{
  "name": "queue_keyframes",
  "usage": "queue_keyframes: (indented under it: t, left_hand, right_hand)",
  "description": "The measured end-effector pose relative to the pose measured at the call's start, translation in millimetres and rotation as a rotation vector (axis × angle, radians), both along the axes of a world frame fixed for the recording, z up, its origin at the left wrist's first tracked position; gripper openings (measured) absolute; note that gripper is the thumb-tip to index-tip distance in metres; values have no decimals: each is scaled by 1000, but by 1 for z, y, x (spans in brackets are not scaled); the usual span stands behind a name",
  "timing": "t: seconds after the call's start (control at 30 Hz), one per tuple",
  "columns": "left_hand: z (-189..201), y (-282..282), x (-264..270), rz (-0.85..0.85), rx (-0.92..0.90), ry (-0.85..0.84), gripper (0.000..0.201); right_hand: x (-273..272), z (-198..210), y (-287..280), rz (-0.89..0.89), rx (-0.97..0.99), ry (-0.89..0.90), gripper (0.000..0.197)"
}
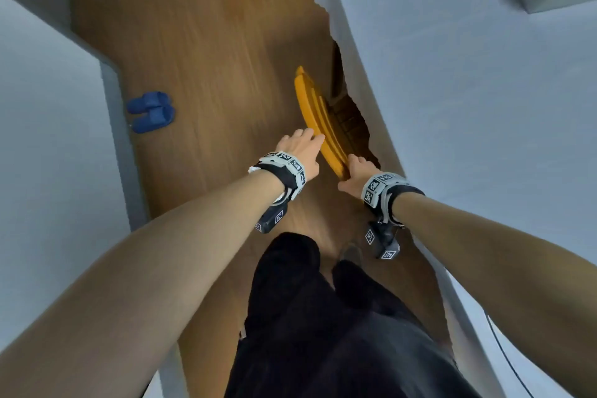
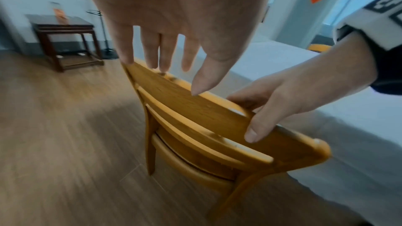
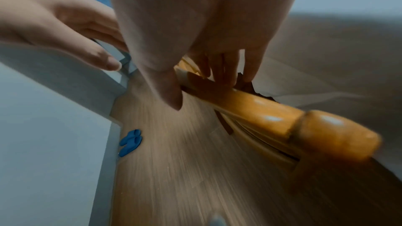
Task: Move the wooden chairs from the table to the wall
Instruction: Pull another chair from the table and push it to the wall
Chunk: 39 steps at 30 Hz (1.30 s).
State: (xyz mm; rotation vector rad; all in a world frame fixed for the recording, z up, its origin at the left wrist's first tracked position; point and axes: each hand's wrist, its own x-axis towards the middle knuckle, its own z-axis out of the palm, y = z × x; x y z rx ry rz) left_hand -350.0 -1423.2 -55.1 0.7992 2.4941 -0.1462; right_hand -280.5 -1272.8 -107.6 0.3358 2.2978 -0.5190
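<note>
Where table [image 1: 452,107] crowds chair [image 1: 318,126]: slippers [image 1: 151,111].

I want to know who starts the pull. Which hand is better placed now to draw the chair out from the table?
The right hand: its fingers and thumb already curl over the top rail of the wooden chair. The left hand is open, fingertips only at the rail's far end.

Left hand [image 1: 302,147] spread, right hand [image 1: 358,173] gripping
</note>
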Motion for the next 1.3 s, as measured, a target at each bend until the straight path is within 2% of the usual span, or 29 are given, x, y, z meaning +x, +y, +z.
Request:
queue_keyframes:
  t: [0.1,0.17,0.27,0.33,0.47,0.63,0.83,0.97,1.2,1.3]
  left_hand:
    - [-19,11,-60,-262,-91,-18,79]
    - [-35,20,-97,-459,-183,-8,81]
    - [-56,30,-140,-767,-273,9,62]
    - [-61,30,-155,-892,-283,-26,47]
    - [-59,34,-160,-961,-299,-109,38]
    - [-60,31,-162,-1060,-299,-135,29]
    - [-69,-5,-164,-1184,-268,-164,41]
    - [-76,-40,-172,-1274,-244,-151,39]
    - [-86,-117,-215,-1424,-162,-50,33]
    - [-89,-146,-244,-1545,-165,-69,39]
  right_hand:
    - [-25,-10,-9,-97,-47,-135,86]
    - [-37,-15,-17,-188,-79,-192,81]
    - [-42,-23,-27,-363,-128,-200,69]
    - [-40,-22,-34,-443,-135,-196,71]
    - [-40,-18,-38,-538,-103,-211,63]
    - [-36,-20,-53,-618,-17,-212,60]
    - [-33,-21,-98,-705,19,-223,63]
    - [-37,-17,-152,-838,45,-202,65]
    - [-78,-32,-287,-1077,96,-124,49]
    - [-109,-39,-339,-1167,78,-142,57]
